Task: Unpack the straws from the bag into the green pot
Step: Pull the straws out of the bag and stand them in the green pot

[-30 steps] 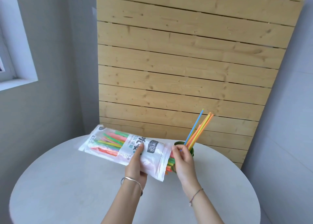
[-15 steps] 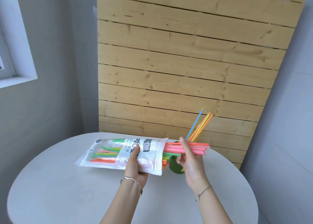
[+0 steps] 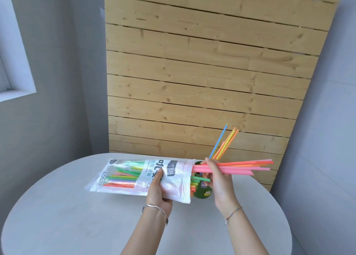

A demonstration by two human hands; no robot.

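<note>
My left hand [image 3: 159, 191] grips a clear plastic straw bag [image 3: 134, 175] with white print, held level above the round table, mouth pointing right. Several coloured straws remain inside it. My right hand [image 3: 217, 179] pinches a bundle of pink and orange straws [image 3: 240, 167] drawn almost fully out of the bag's mouth, pointing right. The green pot [image 3: 202, 192] stands on the table behind and below the bag's mouth, mostly hidden by bag and hand. Several straws [image 3: 224, 143], blue, orange and yellow, stand in it, leaning to the right.
The round white table [image 3: 77, 216] fills the lower view, its edge curving close to a wooden slat wall [image 3: 192, 81] behind the pot. Grey walls stand on both sides, with a window sill [image 3: 17, 94] at the left.
My right hand has pulled the pink and orange straws rightward out of the bag, from only their tips gripped to nearly their full length exposed. The bag tilted to level in my left hand.
</note>
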